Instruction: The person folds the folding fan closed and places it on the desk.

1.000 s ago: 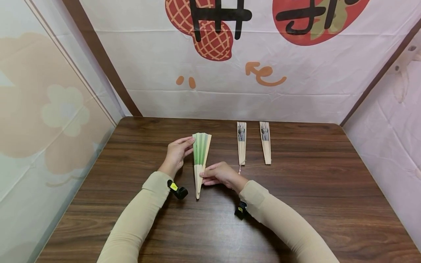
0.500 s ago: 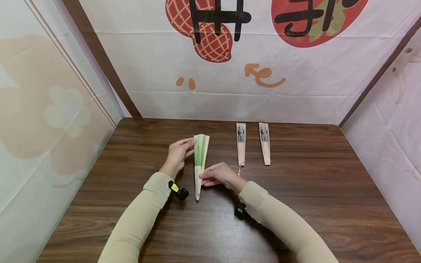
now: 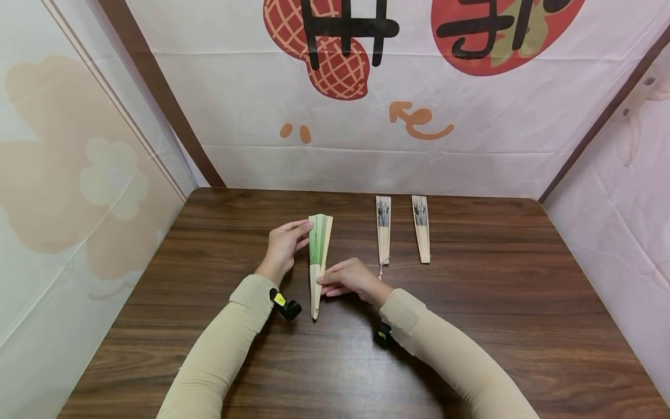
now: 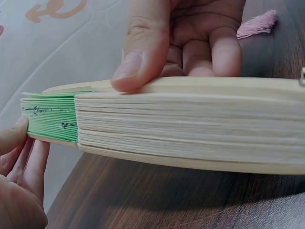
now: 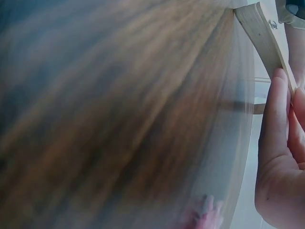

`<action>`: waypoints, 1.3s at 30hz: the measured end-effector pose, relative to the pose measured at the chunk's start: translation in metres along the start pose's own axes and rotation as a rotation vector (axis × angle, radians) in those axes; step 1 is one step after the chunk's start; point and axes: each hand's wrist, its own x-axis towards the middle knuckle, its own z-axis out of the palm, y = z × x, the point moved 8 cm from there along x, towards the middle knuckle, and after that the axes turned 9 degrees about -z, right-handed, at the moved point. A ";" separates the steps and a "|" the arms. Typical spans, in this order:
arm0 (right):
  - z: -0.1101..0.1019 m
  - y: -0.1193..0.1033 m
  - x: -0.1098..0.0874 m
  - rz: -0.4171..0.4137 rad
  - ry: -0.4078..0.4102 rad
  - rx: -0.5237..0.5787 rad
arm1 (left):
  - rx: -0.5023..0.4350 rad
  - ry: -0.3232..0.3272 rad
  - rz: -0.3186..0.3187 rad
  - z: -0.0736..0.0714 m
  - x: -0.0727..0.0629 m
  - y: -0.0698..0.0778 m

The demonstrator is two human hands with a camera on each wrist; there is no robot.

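Note:
A folding fan point(image 3: 316, 250) with green paper and pale wooden ribs is nearly folded, tilted slightly above the table at the centre. My left hand point(image 3: 284, 244) pinches its green upper left edge between thumb and fingers. Lower down on the right, my right hand point(image 3: 353, 279) pinches the wooden ribs. The left wrist view shows the stacked ribs point(image 4: 190, 129) lying close together, the right thumb on the outer rib and the left fingers at the green end. In the right wrist view, the fan's pivot end point(image 5: 250, 19) points away from the right hand point(image 5: 279, 157).
Two folded fans with dark grey painted paper, one point(image 3: 384, 230) with a pink tassel point(image 3: 381, 271) and another point(image 3: 421, 230) to its right, lie at the back right of the brown wooden table point(image 3: 497, 302). A printed cloth point(image 3: 251, 163) hangs behind the table.
Over the last second the green fan's spread has narrowed a little, its right edge shifting left towards the left hand. Both hands keep their hold and almost their place.

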 end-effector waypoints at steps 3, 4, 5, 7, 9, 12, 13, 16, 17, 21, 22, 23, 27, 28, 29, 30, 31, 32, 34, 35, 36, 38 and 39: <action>-0.001 0.000 0.000 -0.005 0.002 -0.025 | 0.012 0.016 0.002 0.000 0.000 -0.001; -0.001 0.000 0.000 -0.008 0.003 -0.032 | 0.019 0.019 0.004 0.001 0.000 -0.002; -0.002 0.000 0.000 -0.009 0.004 -0.038 | 0.024 0.022 0.005 0.001 0.000 -0.002; -0.002 0.000 0.000 -0.015 0.003 -0.050 | 0.034 0.025 0.008 0.002 0.000 -0.003; -0.002 -0.001 0.000 -0.017 0.004 -0.055 | 0.044 0.030 0.011 0.002 0.000 -0.003; -0.001 -0.002 0.000 -0.019 0.005 -0.060 | 0.062 0.037 0.016 0.003 0.000 -0.003; -0.001 -0.002 0.000 -0.020 0.007 -0.062 | 0.066 0.039 0.018 0.003 -0.001 -0.003; -0.001 -0.003 -0.001 -0.024 0.013 -0.070 | 0.073 0.040 0.021 0.004 -0.001 -0.003; -0.001 -0.004 -0.001 -0.025 0.014 -0.074 | 0.072 0.043 0.021 0.004 -0.002 -0.002; -0.001 -0.005 -0.003 -0.021 0.030 -0.089 | 0.054 0.046 0.021 0.004 -0.002 -0.003; -0.001 -0.005 -0.003 -0.021 0.033 -0.095 | 0.051 0.048 0.023 0.004 -0.002 -0.003; -0.002 -0.005 -0.003 -0.021 0.035 -0.099 | 0.047 0.050 0.026 0.004 -0.002 -0.003; -0.001 -0.008 -0.004 -0.027 0.037 -0.118 | 0.045 0.053 0.033 0.004 -0.001 -0.003; -0.001 -0.008 -0.004 -0.028 0.036 -0.122 | 0.045 0.057 0.035 0.004 -0.001 -0.003; -0.001 -0.009 -0.004 -0.030 0.036 -0.125 | 0.046 0.056 0.036 0.004 -0.001 -0.003; -0.001 -0.009 -0.004 -0.032 0.036 -0.129 | 0.049 0.056 0.038 0.004 -0.001 -0.002; -0.001 -0.010 -0.005 -0.033 0.036 -0.132 | 0.054 0.055 0.040 0.004 -0.001 -0.002; -0.001 -0.010 -0.005 -0.033 0.036 -0.137 | 0.055 0.056 0.042 0.004 -0.001 -0.002; -0.001 -0.011 -0.005 -0.032 0.036 -0.144 | 0.058 0.056 0.044 0.005 -0.002 -0.001; -0.001 -0.011 -0.005 -0.034 0.035 -0.148 | 0.058 0.056 0.045 0.005 -0.002 -0.001; -0.001 -0.011 -0.004 -0.037 0.035 -0.151 | 0.059 0.058 0.046 0.005 -0.002 -0.001; -0.001 -0.012 -0.005 -0.037 0.034 -0.160 | 0.066 0.058 0.043 0.005 -0.003 -0.001; -0.001 -0.012 -0.005 -0.038 0.033 -0.163 | 0.072 0.060 0.041 0.005 -0.003 -0.001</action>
